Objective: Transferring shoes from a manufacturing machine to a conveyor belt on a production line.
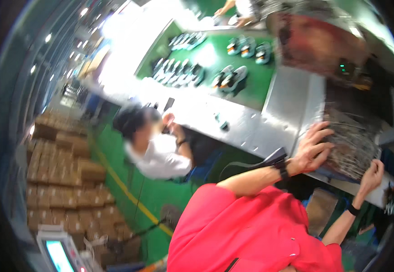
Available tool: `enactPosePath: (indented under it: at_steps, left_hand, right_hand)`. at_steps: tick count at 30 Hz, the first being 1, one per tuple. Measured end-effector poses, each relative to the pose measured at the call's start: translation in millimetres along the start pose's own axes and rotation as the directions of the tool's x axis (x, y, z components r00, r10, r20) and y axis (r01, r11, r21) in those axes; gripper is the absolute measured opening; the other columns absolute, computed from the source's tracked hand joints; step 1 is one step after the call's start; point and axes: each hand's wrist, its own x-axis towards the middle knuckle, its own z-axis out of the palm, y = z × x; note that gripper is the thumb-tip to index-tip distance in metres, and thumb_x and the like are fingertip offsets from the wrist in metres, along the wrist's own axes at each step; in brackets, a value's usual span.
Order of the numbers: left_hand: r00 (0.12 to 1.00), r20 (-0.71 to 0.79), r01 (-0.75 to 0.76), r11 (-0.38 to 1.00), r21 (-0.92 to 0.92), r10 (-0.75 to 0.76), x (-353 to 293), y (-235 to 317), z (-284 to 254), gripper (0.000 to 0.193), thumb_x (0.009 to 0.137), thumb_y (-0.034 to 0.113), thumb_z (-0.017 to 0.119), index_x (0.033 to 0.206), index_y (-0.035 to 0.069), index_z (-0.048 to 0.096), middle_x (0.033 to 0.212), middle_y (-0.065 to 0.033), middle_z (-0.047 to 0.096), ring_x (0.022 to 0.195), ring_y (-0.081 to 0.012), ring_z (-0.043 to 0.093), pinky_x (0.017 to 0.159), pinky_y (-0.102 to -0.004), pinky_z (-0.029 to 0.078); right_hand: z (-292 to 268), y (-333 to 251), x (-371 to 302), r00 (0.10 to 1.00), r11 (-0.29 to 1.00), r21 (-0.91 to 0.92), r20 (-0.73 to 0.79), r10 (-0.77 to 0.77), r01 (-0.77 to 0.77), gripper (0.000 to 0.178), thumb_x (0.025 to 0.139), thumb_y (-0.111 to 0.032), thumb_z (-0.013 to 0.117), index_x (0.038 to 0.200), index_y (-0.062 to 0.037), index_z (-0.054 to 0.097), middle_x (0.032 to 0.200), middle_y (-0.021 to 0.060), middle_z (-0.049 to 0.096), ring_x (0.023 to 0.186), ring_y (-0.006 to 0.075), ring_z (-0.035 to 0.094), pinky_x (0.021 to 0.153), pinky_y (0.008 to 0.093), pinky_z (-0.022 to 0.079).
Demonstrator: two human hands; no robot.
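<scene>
My left hand, with a black watch at the wrist, is at the near left edge of a grey, wiry-looking mesh surface. Its fingers are spread apart and nothing shows in them. At the right corner of that surface is my right hand, a black band on its wrist. Its fingers are curled together, and whatever they may hold is too small to make out. Blur hides whether the mesh surface is a belt or a pile of loose strands.
Several sneakers stand in rows on a green panel beyond the metal bench. A reddish machine housing rises behind the mesh. A seated co-worker is to my left, near stacked cardboard boxes. A lit screen is lower left.
</scene>
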Motion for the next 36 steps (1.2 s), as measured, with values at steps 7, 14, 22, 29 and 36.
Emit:
enactPosePath:
  at_steps: [7, 14, 22, 29, 36]
  left_hand:
    - [0.945, 0.315, 0.06, 0.992, 0.111, -0.092, 13.0, 22.4, -60.2, 0.024, 0.082, 0.006, 0.072, 0.105, 0.005, 0.068, 0.123, -0.0134, 0.062, 0.126, -0.0333, 0.052, 0.109, -0.0491, 0.035]
    - [0.971, 0.156, -0.234, 0.864, 0.446, 0.183, 210.9, 59.7, -190.7, 0.019, 0.08, 0.002, 0.069, 0.099, -0.001, 0.067, 0.102, -0.0172, 0.069, 0.097, -0.0333, 0.067, 0.086, -0.0409, 0.052]
    - [0.89, 0.055, -0.413, 0.748, 0.52, 0.453, 281.3, -8.4, -189.7, 0.037, 0.085, 0.021, 0.071, 0.112, -0.002, 0.062, 0.116, -0.0214, 0.063, 0.108, -0.0358, 0.061, 0.092, -0.0405, 0.049]
    - [0.99, -0.085, -0.115, 0.993, -0.031, 0.112, 92.6, -3.9, -173.1, 0.032, 0.08, 0.015, 0.073, 0.105, 0.0, 0.061, 0.112, -0.0182, 0.06, 0.105, -0.0382, 0.058, 0.089, -0.0497, 0.048]
    - [0.989, 0.096, 0.136, 0.962, -0.238, -0.116, -13.3, -22.7, -118.0, 0.049, 0.08, 0.025, 0.071, 0.12, 0.001, 0.055, 0.131, -0.0236, 0.049, 0.118, -0.0425, 0.05, 0.095, -0.0493, 0.045]
  right_hand:
    - [2.0, -85.6, -1.9, 0.999, 0.998, 0.062, -0.035, -0.029, 0.031, 0.007, 0.084, 0.001, 0.054, 0.08, -0.0033, 0.056, 0.075, 0.0105, 0.056, 0.066, 0.0271, 0.054, 0.062, 0.0346, 0.044]
    - [1.8, -89.2, -3.8, 0.997, 1.0, 0.012, -0.08, 0.006, -0.005, 0.006, 0.084, 0.002, 0.056, 0.08, -0.0032, 0.055, 0.076, 0.0114, 0.057, 0.067, 0.0289, 0.056, 0.061, 0.0334, 0.043]
    - [5.5, -17.6, -12.1, 0.993, 0.994, 0.045, -0.07, 0.1, -0.097, 0.005, 0.091, -0.001, 0.056, 0.094, -0.0007, 0.059, 0.086, 0.006, 0.06, 0.079, 0.014, 0.057, 0.074, 0.0279, 0.047]
    - [-6.0, -16.4, 9.0, 0.98, 0.881, -0.45, 0.057, 0.19, -0.145, 0.021, 0.095, -0.017, 0.055, 0.104, -0.0019, 0.066, 0.098, 0.013, 0.07, 0.091, 0.0255, 0.066, 0.082, 0.0341, 0.05]
    - [-15.1, -6.9, 23.5, 0.973, 0.814, -0.58, 0.207, 0.099, 0.041, 0.027, 0.098, -0.025, 0.049, 0.109, -0.005, 0.065, 0.104, 0.0118, 0.068, 0.094, 0.0283, 0.063, 0.084, 0.0367, 0.046]
